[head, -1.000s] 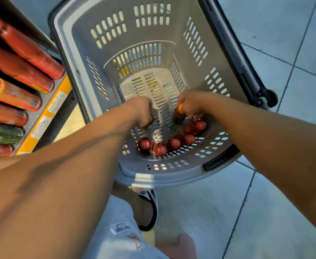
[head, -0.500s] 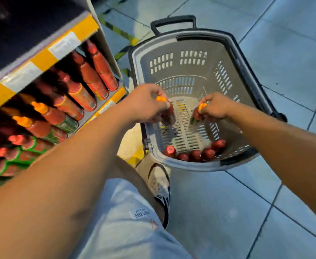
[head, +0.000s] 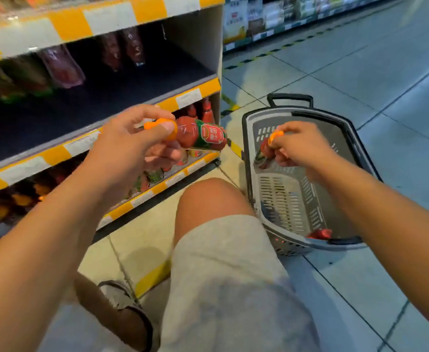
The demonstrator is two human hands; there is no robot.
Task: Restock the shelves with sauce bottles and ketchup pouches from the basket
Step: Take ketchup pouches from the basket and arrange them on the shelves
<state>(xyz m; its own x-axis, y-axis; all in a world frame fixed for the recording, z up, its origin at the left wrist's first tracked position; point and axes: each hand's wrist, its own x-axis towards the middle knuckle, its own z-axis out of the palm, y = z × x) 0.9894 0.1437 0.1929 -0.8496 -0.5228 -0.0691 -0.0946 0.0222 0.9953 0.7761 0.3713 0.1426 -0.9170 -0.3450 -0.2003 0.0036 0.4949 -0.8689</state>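
My left hand (head: 129,146) grips a red sauce bottle (head: 200,134) by its orange cap, holding it sideways in front of the middle shelf (head: 106,102). My right hand (head: 299,146) pinches a second sauce bottle (head: 265,151) by its orange cap, hanging over the grey basket (head: 259,123). A few red bottles (head: 320,234) lie at the basket's near end. The bottom shelf (head: 157,184) holds rows of sauce bottles. Red pouches (head: 63,67) stand at the back of the middle shelf.
My bent knee in grey shorts (head: 223,250) sits between the shelf unit and the basket. The basket stands on a tiled floor (head: 360,72) at the shelf's right end. Another stocked shelf row (head: 284,13) runs along the far side of the aisle.
Both hands rose out of the basket, each with a bottle. The left hand swung its bottle left toward the shelves; the view tilted up from the basket to the shelf unit.
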